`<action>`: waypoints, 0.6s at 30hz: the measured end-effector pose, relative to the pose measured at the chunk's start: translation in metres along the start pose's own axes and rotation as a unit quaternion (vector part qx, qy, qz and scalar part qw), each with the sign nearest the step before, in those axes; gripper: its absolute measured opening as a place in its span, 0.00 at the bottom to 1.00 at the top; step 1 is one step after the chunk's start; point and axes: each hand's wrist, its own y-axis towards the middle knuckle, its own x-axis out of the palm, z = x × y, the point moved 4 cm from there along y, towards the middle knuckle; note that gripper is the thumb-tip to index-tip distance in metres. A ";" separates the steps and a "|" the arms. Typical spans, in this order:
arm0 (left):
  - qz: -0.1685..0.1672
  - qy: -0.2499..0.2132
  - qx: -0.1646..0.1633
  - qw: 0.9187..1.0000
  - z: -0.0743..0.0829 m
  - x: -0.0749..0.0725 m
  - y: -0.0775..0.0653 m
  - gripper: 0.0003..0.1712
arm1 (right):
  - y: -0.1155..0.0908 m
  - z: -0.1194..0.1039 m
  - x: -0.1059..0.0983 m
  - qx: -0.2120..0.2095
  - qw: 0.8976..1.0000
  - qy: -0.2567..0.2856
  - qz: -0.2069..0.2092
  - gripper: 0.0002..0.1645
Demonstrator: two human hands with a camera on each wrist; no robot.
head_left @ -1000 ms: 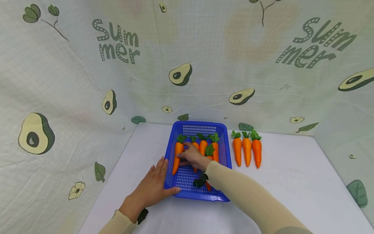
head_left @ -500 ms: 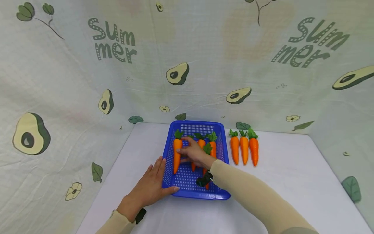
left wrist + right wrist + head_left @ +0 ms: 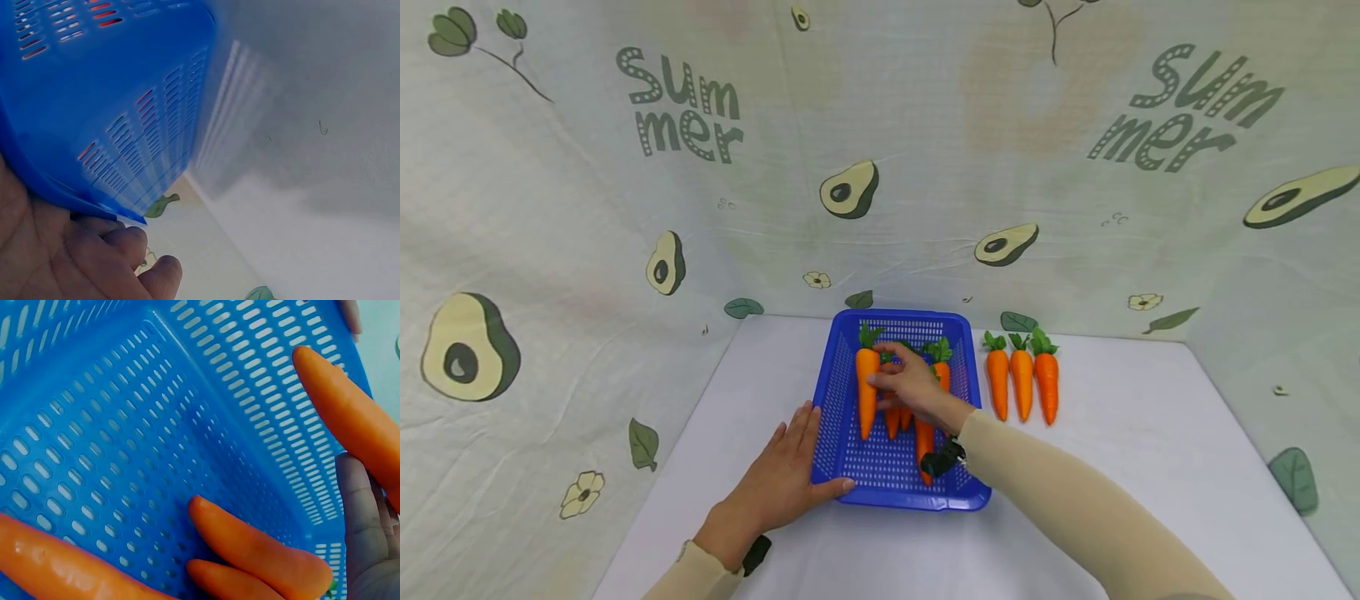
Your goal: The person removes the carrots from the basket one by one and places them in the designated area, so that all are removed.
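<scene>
On the left, we see a pale printed cloth (image 3: pixel 572 250) with avocado motifs, on which we read "summer" (image 3: pixel 683 104), split over two lines as "sum" and "mer". Below it, the left hand (image 3: pixel 782 475) rests against the near left corner of a blue perforated basket (image 3: pixel 902 499), fingers extended along the left side and thumb over the near rim; it is not clamped. Inside the basket, toward its left side, we find the held carrot (image 3: pixel 867 387), leaf end away from the person, its tip raised above the basket floor in the right wrist view. The right hand (image 3: pixel 913 386) pinches it between thumb and fingers. Farther right, other carrots (image 3: pixel 925 440) lie in the basket, partly hidden by this hand. Beside the basket, three carrots (image 3: pixel 1022 383) lie in a row on the white table (image 3: pixel 1135 417). At upper right, we read a second "summer" (image 3: pixel 1183 108), likewise split.
</scene>
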 end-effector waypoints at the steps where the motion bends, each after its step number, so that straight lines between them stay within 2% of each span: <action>1: -0.001 0.000 0.000 1.000 0.000 0.000 0.000 0.73 | -0.001 -0.001 -0.001 -0.001 1.000 0.000 0.002 0.34; 8: -0.005 -0.015 -0.002 1.000 0.000 0.002 -0.001 0.72 | -0.010 -0.010 -0.012 -0.020 1.000 0.003 0.009 0.34; 18: -0.007 -0.008 -0.003 1.000 0.001 0.001 -0.001 0.73 | -0.023 -0.020 -0.035 -0.024 0.999 -0.013 0.034 0.36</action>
